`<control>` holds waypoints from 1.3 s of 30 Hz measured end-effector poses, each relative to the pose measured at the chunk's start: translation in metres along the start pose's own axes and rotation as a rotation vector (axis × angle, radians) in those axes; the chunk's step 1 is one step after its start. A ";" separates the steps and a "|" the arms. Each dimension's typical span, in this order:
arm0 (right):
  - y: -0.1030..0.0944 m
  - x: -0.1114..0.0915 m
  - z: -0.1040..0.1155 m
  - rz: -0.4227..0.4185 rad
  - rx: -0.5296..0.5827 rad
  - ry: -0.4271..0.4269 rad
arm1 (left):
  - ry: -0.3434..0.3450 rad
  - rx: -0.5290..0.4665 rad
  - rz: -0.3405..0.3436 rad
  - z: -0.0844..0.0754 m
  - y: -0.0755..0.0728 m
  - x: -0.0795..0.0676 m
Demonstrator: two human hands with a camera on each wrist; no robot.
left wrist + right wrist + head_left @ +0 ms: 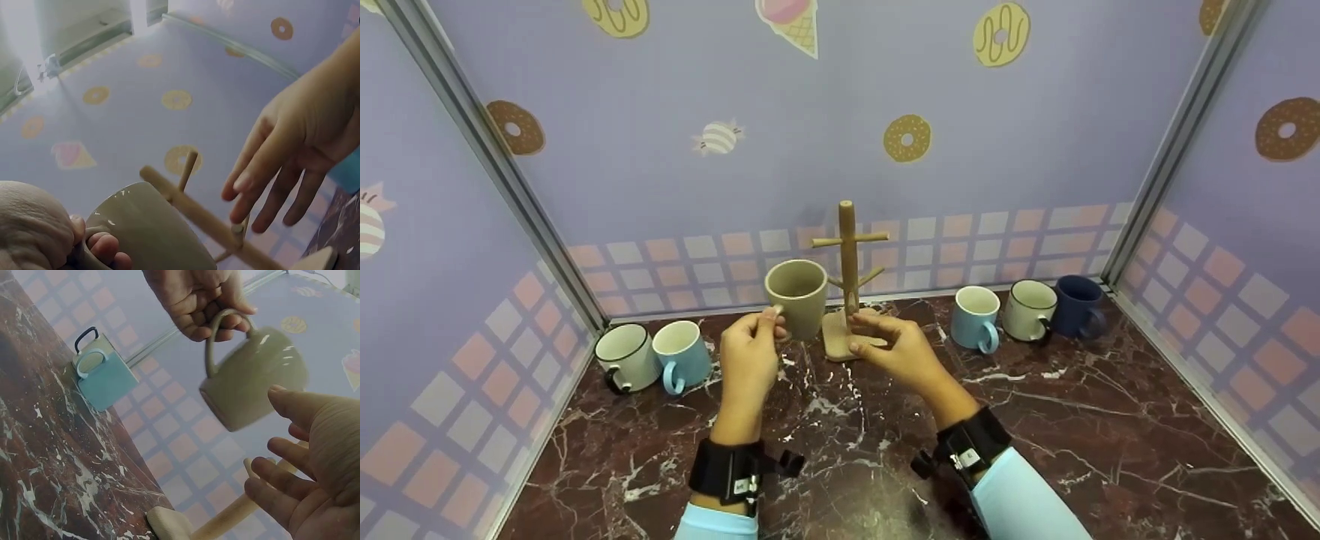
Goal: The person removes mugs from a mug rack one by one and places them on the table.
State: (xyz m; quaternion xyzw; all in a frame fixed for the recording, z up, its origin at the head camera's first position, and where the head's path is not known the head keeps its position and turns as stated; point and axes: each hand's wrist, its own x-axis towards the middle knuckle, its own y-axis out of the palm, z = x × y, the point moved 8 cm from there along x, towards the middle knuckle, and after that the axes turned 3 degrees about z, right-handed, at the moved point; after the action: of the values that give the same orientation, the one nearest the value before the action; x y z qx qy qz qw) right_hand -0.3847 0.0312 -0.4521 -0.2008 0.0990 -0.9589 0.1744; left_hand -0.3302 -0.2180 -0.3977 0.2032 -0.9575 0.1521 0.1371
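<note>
An olive-green mug (797, 296) hangs upright in the air from my left hand (750, 352), whose fingers and thumb grip its handle (211, 349). Just right of the mug stands a wooden mug tree (848, 262) with several pegs and a flat base (837, 341). My right hand (901, 349) is in front of the tree's lower post, fingers spread and slightly bent, holding nothing. In the right wrist view, the mug (259, 377) is beyond the right thumb. The left wrist view has the mug (146, 225) overlapping the post (208, 225).
At the left wall stand a white mug with dark rim (626, 358) and a light blue mug (682, 354). On the right are another light blue mug (973, 319), a dark-rimmed white mug (1027, 311) and a navy mug (1076, 306). Patterned walls enclose the marbled table (840, 480).
</note>
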 end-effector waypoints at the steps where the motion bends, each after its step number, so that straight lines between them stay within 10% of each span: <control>1: 0.001 -0.001 0.000 -0.003 -0.041 0.007 | -0.016 -0.011 -0.009 0.006 -0.003 0.003; 6: 0.011 -0.004 -0.002 0.022 -0.213 0.038 | -0.093 -0.049 -0.050 0.040 -0.017 0.018; 16: 0.039 -0.010 -0.011 0.200 -0.379 0.079 | -0.193 -0.056 -0.096 0.170 -0.017 0.062; 27: 0.049 -0.011 -0.014 0.283 -0.355 0.087 | -0.240 -0.077 -0.100 0.166 -0.023 0.045; 39: 0.038 -0.012 -0.011 0.272 -0.392 0.078 | -0.273 0.031 -0.043 0.220 -0.021 0.072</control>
State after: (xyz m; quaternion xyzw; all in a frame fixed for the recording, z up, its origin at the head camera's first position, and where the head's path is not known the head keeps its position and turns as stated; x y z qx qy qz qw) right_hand -0.3681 0.0019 -0.4756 -0.1782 0.3160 -0.8961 0.2558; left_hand -0.4282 -0.3379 -0.5711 0.2447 -0.9602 0.1346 0.0054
